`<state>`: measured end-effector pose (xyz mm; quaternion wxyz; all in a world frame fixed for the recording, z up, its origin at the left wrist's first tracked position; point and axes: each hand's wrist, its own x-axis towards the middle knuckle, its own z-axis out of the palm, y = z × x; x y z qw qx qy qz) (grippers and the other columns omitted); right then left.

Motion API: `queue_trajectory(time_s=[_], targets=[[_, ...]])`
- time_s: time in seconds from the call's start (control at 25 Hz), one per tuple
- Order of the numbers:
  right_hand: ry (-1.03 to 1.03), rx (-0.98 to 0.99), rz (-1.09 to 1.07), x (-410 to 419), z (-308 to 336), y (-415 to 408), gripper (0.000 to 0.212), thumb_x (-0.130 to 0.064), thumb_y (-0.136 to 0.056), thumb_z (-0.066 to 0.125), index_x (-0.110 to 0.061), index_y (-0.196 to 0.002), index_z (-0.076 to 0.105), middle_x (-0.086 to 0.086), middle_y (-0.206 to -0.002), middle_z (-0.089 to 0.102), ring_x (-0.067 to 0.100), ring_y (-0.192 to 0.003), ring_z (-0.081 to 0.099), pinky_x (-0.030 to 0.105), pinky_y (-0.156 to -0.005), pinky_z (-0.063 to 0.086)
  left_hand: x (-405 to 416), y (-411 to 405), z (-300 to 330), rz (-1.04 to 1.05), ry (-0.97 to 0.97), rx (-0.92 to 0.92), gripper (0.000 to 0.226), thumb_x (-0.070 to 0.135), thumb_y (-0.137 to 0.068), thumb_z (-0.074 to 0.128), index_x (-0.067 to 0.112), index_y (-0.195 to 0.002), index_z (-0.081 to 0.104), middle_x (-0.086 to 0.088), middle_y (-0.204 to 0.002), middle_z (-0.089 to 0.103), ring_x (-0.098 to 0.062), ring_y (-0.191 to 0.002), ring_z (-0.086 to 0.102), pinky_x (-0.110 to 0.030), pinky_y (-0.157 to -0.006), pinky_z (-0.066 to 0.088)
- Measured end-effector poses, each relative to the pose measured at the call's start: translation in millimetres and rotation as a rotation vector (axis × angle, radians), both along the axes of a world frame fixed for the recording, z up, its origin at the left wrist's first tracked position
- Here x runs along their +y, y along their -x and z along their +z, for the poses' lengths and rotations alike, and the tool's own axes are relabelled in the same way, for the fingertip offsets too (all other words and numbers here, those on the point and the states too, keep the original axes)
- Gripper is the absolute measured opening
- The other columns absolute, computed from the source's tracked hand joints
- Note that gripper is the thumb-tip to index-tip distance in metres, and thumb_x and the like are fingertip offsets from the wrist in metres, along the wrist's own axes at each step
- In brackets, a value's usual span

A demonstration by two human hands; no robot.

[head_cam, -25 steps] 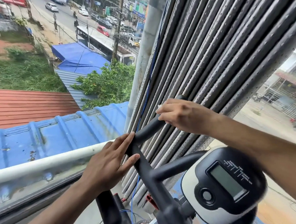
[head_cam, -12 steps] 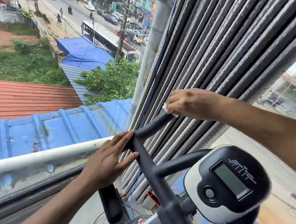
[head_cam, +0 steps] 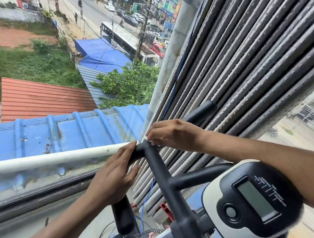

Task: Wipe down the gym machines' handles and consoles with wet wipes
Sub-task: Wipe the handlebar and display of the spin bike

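Note:
A black exercise-bike handlebar (head_cam: 159, 173) rises from the bottom centre and bends at its top corner, with its end grip (head_cam: 202, 112) pointing up right. My right hand (head_cam: 173, 135) sits over that bend, its fingers curled round the bar and pinching a small white wet wipe (head_cam: 151, 142) against it. My left hand (head_cam: 113, 175) rests against the left side of the bar just below the bend, fingers straight. The black and white console (head_cam: 250, 205) with a grey screen sits at the lower right, partly under my right forearm.
A glass window with a white rail (head_cam: 47, 159) runs along the left. Folded perforated blinds (head_cam: 239, 78) hang right behind the handlebar. Blue cables (head_cam: 146, 201) and a second black grip (head_cam: 123, 218) are below the bar.
My right hand has slid down the upper grip from near its end to the bend, carrying the wipe. The left hand has stayed against the bar.

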<state>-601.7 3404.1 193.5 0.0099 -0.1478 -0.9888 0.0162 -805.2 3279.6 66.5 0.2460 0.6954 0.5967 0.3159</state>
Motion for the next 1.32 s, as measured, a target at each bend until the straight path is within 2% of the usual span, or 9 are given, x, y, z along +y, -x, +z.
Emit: queue_trajectory(time_s=[0.16,0.24,0.4,0.56,0.72,0.88,1.04,1.16,1.32], targets=[[-0.155,-0.186,0.177,2.7,-0.4,4.5,0.033,-0.02,-0.104,0.044,-0.003,-0.12,0.068,0.012,-0.126,0.068,0.03,-0.108,0.068,0.041,-0.093,0.056,2.9,0.2,2.8,0.014,0.013,0.022,0.072,0.039,-0.101,0.055,0.037,-0.163,0.018,0.015,-0.163,0.033,-0.012,-0.145,0.041,-0.033,-0.11,0.038],[-0.227,-0.255,0.202,4.1,4.3,0.5,0.039,-0.021,-0.107,0.032,-0.004,-0.119,0.066,0.011,-0.122,0.067,0.03,-0.106,0.065,0.042,-0.091,0.055,1.3,-0.6,5.8,0.03,0.026,0.063,0.072,0.041,-0.101,0.054,0.04,-0.163,0.016,0.018,-0.163,0.032,-0.013,-0.143,0.043,-0.035,-0.104,0.042],[-0.345,-0.311,0.195,1.5,29.0,-15.3,0.034,-0.013,-0.098,0.032,-0.011,-0.093,0.066,0.004,-0.098,0.064,0.021,-0.09,0.06,0.034,-0.087,0.049,-1.0,-3.2,13.1,0.016,0.043,0.108,0.073,0.046,-0.102,0.051,0.041,-0.163,0.01,0.019,-0.163,0.029,-0.013,-0.143,0.043,-0.036,-0.102,0.044],[-0.375,-0.391,0.148,5.5,66.1,-46.1,0.037,-0.018,-0.106,0.032,-0.013,-0.11,0.069,-0.002,-0.11,0.065,0.014,-0.098,0.055,0.033,-0.096,0.046,3.1,-2.0,17.3,-0.028,0.036,0.23,0.081,0.056,-0.094,0.041,0.034,-0.164,0.006,0.011,-0.164,0.03,-0.019,-0.143,0.042,-0.039,-0.107,0.04],[-0.423,-0.298,-0.028,9.4,99.6,-73.6,0.026,-0.021,-0.103,0.052,-0.01,-0.114,0.073,0.0,-0.113,0.072,0.014,-0.097,0.057,0.031,-0.092,0.051,23.7,-17.8,33.7,-0.2,-0.034,0.27,0.098,0.05,-0.08,0.045,0.038,-0.164,-0.003,0.014,-0.169,0.015,-0.018,-0.146,0.033,-0.037,-0.114,0.031],[-0.292,0.033,-0.316,12.2,108.7,-94.9,0.029,-0.022,-0.09,0.074,-0.011,-0.117,0.076,0.002,-0.112,0.076,0.016,-0.097,0.063,0.033,-0.087,0.058,35.5,-18.7,39.1,-0.339,-0.114,0.245,0.099,0.034,-0.077,0.052,0.04,-0.165,0.006,0.017,-0.17,0.014,-0.013,-0.144,0.035,-0.026,-0.102,0.038],[-0.185,0.273,-0.5,9.6,104.0,-103.3,0.03,-0.023,-0.088,0.076,-0.013,-0.116,0.076,0.003,-0.111,0.076,0.012,-0.098,0.069,0.037,-0.089,0.06,35.9,-16.6,31.8,-0.316,-0.173,0.22,0.091,0.032,-0.082,0.052,0.039,-0.165,0.015,0.02,-0.168,0.021,-0.007,-0.14,0.037,-0.022,-0.1,0.038],[-0.108,0.282,-0.633,13.4,111.0,-108.3,0.027,-0.025,-0.088,0.077,-0.02,-0.115,0.077,0.0,-0.105,0.072,0.011,-0.09,0.069,0.039,-0.086,0.061,37.0,-17.0,28.5,-0.313,-0.191,0.221,0.09,0.033,-0.083,0.053,0.04,-0.165,0.015,0.02,-0.168,0.022,-0.007,-0.141,0.037,-0.024,-0.104,0.039],[0.104,0.409,-0.842,13.1,108.9,-115.4,0.024,-0.019,-0.089,0.078,-0.021,-0.113,0.077,-0.012,-0.096,0.074,0.002,-0.086,0.071,0.026,-0.088,0.059,37.5,-15.6,27.1,-0.297,-0.201,0.235,0.089,0.034,-0.082,0.053,0.041,-0.164,0.018,0.022,-0.166,0.025,-0.004,-0.14,0.038,-0.016,-0.103,0.034]])
